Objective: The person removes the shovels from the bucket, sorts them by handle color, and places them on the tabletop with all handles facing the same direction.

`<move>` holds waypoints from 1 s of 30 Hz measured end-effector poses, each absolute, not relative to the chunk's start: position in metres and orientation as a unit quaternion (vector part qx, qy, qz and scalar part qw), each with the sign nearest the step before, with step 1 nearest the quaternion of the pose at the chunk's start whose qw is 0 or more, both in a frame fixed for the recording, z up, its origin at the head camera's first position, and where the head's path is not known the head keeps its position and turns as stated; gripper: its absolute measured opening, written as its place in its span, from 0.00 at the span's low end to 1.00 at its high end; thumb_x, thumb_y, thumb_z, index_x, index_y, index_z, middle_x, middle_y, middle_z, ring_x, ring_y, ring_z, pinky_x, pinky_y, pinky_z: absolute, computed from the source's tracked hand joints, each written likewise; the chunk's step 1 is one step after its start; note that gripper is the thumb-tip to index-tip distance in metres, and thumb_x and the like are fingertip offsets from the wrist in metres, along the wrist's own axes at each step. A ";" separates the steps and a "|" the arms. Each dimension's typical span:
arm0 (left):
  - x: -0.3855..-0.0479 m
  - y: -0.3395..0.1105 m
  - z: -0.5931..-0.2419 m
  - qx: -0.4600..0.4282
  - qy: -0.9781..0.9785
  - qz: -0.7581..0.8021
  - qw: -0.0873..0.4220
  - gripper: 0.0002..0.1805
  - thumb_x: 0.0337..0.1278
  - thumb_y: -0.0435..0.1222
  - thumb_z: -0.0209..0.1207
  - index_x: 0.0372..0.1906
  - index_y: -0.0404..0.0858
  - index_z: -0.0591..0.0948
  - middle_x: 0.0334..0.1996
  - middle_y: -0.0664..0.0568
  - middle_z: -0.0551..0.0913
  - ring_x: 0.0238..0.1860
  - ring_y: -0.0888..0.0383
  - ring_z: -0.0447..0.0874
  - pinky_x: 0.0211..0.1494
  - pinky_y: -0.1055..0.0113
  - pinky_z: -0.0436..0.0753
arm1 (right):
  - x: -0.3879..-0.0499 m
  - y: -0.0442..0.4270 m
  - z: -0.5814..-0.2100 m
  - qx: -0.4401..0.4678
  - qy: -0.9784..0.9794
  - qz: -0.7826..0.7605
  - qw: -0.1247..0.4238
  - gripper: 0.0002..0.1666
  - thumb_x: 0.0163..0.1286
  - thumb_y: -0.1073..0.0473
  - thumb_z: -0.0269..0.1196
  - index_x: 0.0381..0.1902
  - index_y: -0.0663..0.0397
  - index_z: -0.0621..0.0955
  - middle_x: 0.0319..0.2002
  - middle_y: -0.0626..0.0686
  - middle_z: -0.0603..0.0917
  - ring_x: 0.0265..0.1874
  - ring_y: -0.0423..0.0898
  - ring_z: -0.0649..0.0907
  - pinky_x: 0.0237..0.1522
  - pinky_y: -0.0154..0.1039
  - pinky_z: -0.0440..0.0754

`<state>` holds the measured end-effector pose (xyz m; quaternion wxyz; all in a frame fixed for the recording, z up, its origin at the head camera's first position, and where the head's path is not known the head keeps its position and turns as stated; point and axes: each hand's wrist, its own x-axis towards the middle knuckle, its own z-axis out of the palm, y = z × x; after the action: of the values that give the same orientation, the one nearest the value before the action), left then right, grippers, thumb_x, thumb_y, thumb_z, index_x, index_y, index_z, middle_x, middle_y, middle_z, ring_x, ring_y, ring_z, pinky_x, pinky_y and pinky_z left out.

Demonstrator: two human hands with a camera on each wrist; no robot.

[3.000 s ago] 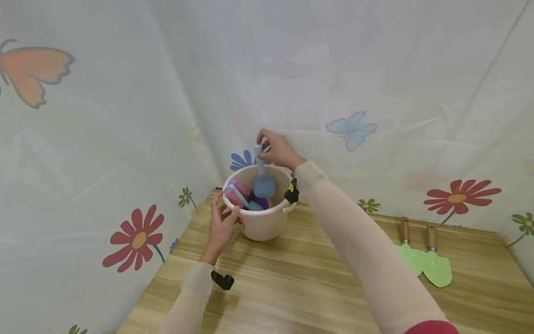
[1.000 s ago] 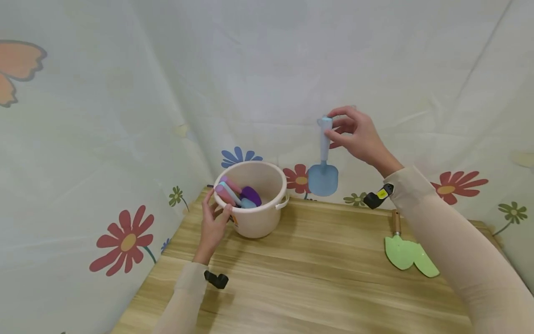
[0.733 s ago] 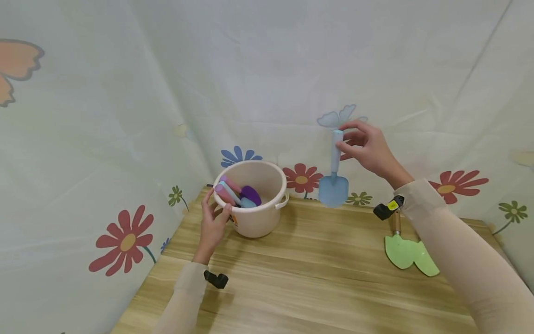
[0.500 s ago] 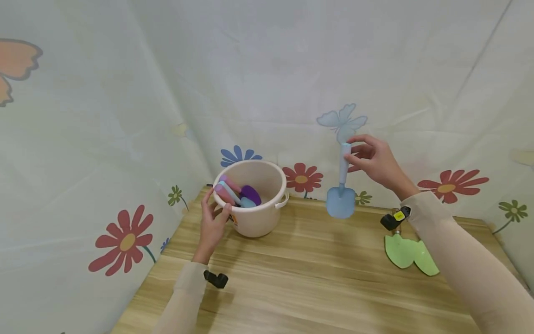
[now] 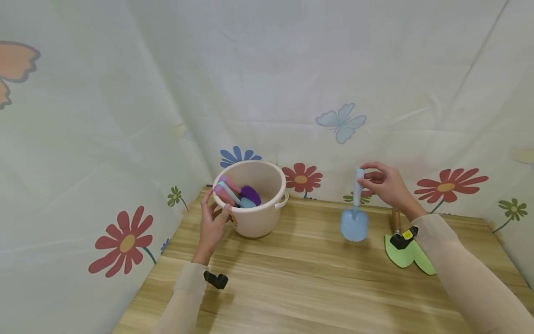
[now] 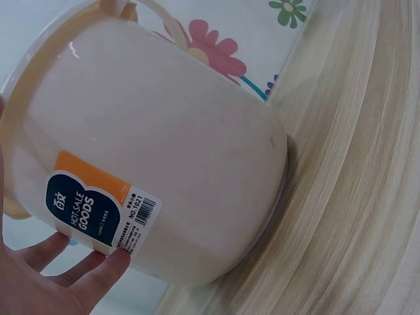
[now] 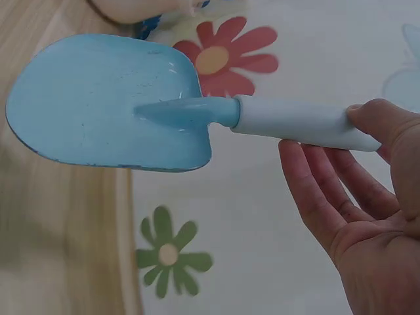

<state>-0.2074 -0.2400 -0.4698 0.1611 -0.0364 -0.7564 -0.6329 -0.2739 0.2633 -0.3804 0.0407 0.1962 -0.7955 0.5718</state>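
Observation:
In the head view, my right hand point(image 5: 384, 185) holds a light blue hand trowel point(image 5: 354, 226) by the top of its pale handle, between thumb and fingers. The trowel hangs upright, blade down, low over the table; whether its tip touches the wood I cannot tell. The right wrist view shows the blue blade point(image 7: 105, 105) whole. My left hand point(image 5: 213, 227) grips the side of a cream bucket point(image 5: 256, 223) near its rim, fingertips against the labelled wall in the left wrist view. Inside the bucket lean several tools with pink and blue handles point(image 5: 227, 191) and a purple blade point(image 5: 251, 195).
Two green trowel blades point(image 5: 399, 256) lie side by side at the right of the wooden table point(image 5: 300, 278), one wooden handle point(image 5: 396, 219) showing, the other hidden by my right forearm. A flower-printed white curtain point(image 5: 267, 93) stands behind and to the left.
The blue trowel has been lifted out of the bucket by my right hand, carried to the right, then lowered toward the table. My left hand stays on the bucket.

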 end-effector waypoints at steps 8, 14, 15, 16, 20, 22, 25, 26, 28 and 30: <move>-0.209 -0.240 -0.471 -0.035 -0.758 -0.630 0.165 0.40 0.73 0.49 0.60 0.80 0.63 0.52 0.75 0.39 0.64 0.67 0.38 0.72 0.62 0.45 0.80 | -0.274 0.281 -0.414 0.162 -0.792 0.588 0.014 0.28 0.73 0.64 0.66 0.66 0.68 0.72 0.50 0.78 0.81 0.38 0.41 0.88 0.35 0.50 0.90; -0.208 -0.239 -0.471 -0.034 -0.756 -0.632 0.167 0.40 0.72 0.48 0.60 0.80 0.63 0.52 0.74 0.39 0.65 0.66 0.39 0.73 0.62 0.47 0.81 | -0.275 0.288 -0.432 0.143 -0.792 0.593 -0.012 0.28 0.74 0.62 0.66 0.66 0.68 0.72 0.51 0.78 0.80 0.38 0.44 0.88 0.39 0.54 0.89; -0.208 -0.239 -0.470 -0.035 -0.755 -0.633 0.168 0.40 0.72 0.48 0.60 0.80 0.62 0.52 0.74 0.39 0.65 0.66 0.39 0.73 0.62 0.46 0.81 | -0.275 0.289 -0.435 0.141 -0.792 0.594 -0.016 0.28 0.74 0.63 0.66 0.66 0.68 0.72 0.51 0.77 0.81 0.38 0.44 0.88 0.40 0.56 0.88; -0.208 -0.239 -0.471 -0.035 -0.754 -0.634 0.168 0.40 0.72 0.48 0.60 0.80 0.62 0.52 0.74 0.39 0.65 0.66 0.39 0.73 0.62 0.45 0.81 | -0.275 0.289 -0.438 0.138 -0.791 0.595 -0.022 0.28 0.74 0.62 0.66 0.66 0.68 0.72 0.50 0.76 0.81 0.38 0.44 0.88 0.41 0.59 0.88; -0.209 -0.240 -0.471 -0.038 -0.753 -0.636 0.166 0.40 0.73 0.48 0.60 0.80 0.62 0.52 0.74 0.38 0.64 0.66 0.38 0.72 0.63 0.43 0.79 | -0.279 0.291 -0.449 0.124 -0.791 0.598 -0.034 0.29 0.74 0.63 0.66 0.67 0.69 0.72 0.48 0.71 0.84 0.38 0.44 0.88 0.45 0.65 0.84; -0.209 -0.240 -0.472 -0.038 -0.753 -0.636 0.164 0.40 0.72 0.49 0.60 0.80 0.63 0.52 0.74 0.39 0.64 0.66 0.38 0.72 0.63 0.43 0.79 | -0.281 0.292 -0.454 0.119 -0.790 0.600 -0.038 0.30 0.74 0.63 0.66 0.67 0.70 0.71 0.47 0.68 0.85 0.38 0.43 0.88 0.45 0.66 0.83; -0.209 -0.241 -0.471 -0.038 -0.753 -0.637 0.160 0.41 0.72 0.49 0.60 0.80 0.63 0.51 0.75 0.40 0.64 0.67 0.39 0.72 0.63 0.44 0.79 | -0.284 0.293 -0.461 0.112 -0.787 0.605 -0.042 0.30 0.74 0.64 0.65 0.68 0.71 0.70 0.47 0.66 0.85 0.38 0.44 0.88 0.46 0.66 0.83; -0.209 -0.241 -0.471 -0.038 -0.753 -0.638 0.159 0.41 0.72 0.49 0.60 0.80 0.63 0.51 0.75 0.40 0.63 0.67 0.39 0.71 0.64 0.44 0.79 | -0.285 0.293 -0.463 0.109 -0.787 0.605 -0.044 0.30 0.74 0.64 0.65 0.68 0.71 0.70 0.47 0.65 0.86 0.38 0.44 0.88 0.47 0.66 0.83; -0.209 -0.241 -0.471 -0.037 -0.750 -0.641 0.157 0.42 0.72 0.48 0.60 0.81 0.62 0.50 0.76 0.40 0.63 0.68 0.39 0.71 0.64 0.44 0.79 | -0.286 0.293 -0.466 0.105 -0.787 0.606 -0.053 0.30 0.74 0.63 0.65 0.68 0.71 0.70 0.48 0.67 0.85 0.38 0.44 0.88 0.47 0.65 0.83; -0.208 -0.241 -0.471 -0.037 -0.748 -0.645 0.154 0.42 0.72 0.46 0.60 0.81 0.60 0.50 0.76 0.39 0.62 0.68 0.39 0.70 0.64 0.44 0.79 | -0.286 0.293 -0.470 0.096 -0.788 0.605 -0.061 0.30 0.75 0.63 0.65 0.69 0.70 0.70 0.49 0.68 0.85 0.38 0.45 0.88 0.48 0.64 0.84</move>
<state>-0.2077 -0.2412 -0.4705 0.1544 -0.0371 -0.7477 -0.6447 -0.2857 0.2931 -0.4696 -0.0612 0.0962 -0.7877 0.6054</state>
